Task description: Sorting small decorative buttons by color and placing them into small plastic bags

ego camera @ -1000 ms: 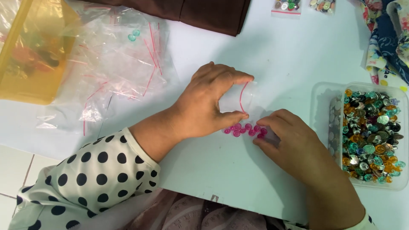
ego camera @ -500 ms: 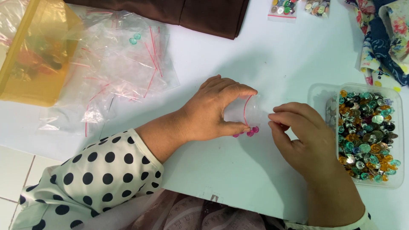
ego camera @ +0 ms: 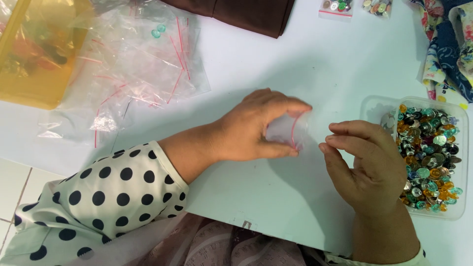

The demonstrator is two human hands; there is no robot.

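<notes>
Small clear bag point(ego camera: 288, 132) mouth faces right, toward my right hand point(ego camera: 367, 162). My left hand point(ego camera: 251, 129) pinches it, thumb below, fingers arched. Right fingertips pinched together, contents unclear.

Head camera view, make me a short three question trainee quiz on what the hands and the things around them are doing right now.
1. True or false: the left hand pinches a small clear bag with a red strip.
2. Which side of the table holds the clear tub of mixed beads? A) the person's right B) the person's left C) the far middle
3. Fill in: the pile of clear bags lies beside a ______ plastic container.

Key
1. True.
2. A, just beyond the right hand.
3. Yellow.
</notes>
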